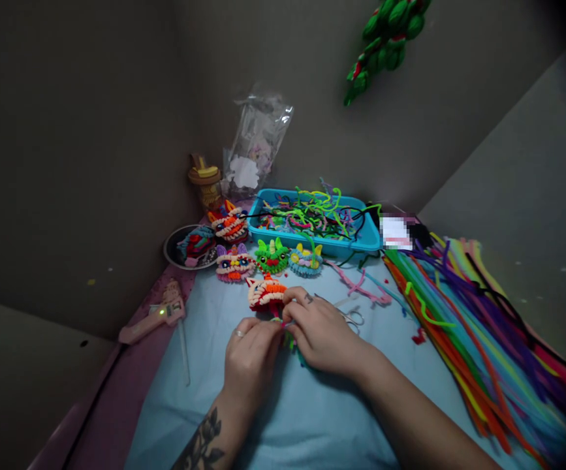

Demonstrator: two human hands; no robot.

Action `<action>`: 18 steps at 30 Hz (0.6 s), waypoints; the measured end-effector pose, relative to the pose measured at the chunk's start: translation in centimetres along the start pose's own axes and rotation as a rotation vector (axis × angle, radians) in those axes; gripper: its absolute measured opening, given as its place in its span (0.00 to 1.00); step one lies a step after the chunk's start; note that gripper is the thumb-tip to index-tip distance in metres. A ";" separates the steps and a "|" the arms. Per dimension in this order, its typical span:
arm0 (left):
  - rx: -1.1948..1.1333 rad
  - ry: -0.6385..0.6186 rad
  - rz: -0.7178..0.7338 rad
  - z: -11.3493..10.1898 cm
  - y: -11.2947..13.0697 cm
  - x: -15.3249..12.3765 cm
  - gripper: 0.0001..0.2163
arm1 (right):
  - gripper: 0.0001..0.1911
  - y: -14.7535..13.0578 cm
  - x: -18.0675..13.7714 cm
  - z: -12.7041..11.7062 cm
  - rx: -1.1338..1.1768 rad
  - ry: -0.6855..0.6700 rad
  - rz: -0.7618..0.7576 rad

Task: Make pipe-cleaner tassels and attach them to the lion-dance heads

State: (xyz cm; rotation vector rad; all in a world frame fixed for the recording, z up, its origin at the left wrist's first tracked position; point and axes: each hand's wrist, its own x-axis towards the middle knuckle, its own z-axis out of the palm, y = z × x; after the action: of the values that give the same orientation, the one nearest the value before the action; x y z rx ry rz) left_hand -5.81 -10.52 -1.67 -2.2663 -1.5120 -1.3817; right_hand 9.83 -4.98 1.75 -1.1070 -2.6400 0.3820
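My left hand (252, 356) and my right hand (320, 333) meet at the middle of the light blue table cover (312, 418). Both are closed, pinching a small green and pink pipe-cleaner piece (288, 333) between their fingertips; most of it is hidden. Just beyond my fingers lies an orange and white pipe-cleaner lion head (266, 292), touching my right fingertips.
Several finished pipe-cleaner heads (273, 256) stand in a row behind. A blue tray (368, 236) of scraps is at the back. Long coloured pipe cleaners (478, 333) lie along the right. A pink glue gun (158, 316) rests at left, scissors (354, 316) right of my hand, a dark bowl (189, 247) back left.
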 end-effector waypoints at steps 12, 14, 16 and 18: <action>0.010 0.035 0.065 0.4 -0.6 -0.8 0.08 | 0.08 -0.1 0.2 0.1 -0.093 -0.047 -0.015; 0.025 0.031 0.062 0.5 -0.8 -1.1 0.09 | 0.08 -0.1 0.2 0.1 -0.110 -0.044 -0.020; 0.040 0.029 0.058 0.6 -0.8 -1.2 0.08 | 0.08 -0.1 0.3 0.1 -0.121 -0.042 -0.019; 0.058 0.027 0.051 0.7 -0.8 -1.1 0.07 | 0.08 -0.1 0.3 0.2 -0.129 -0.041 -0.016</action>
State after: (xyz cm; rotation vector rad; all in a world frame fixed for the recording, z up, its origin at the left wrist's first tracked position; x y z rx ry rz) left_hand -6.11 -10.54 -3.17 -2.2266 -1.4564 -1.3314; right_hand 9.54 -4.85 1.65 -1.1259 -2.7418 0.2371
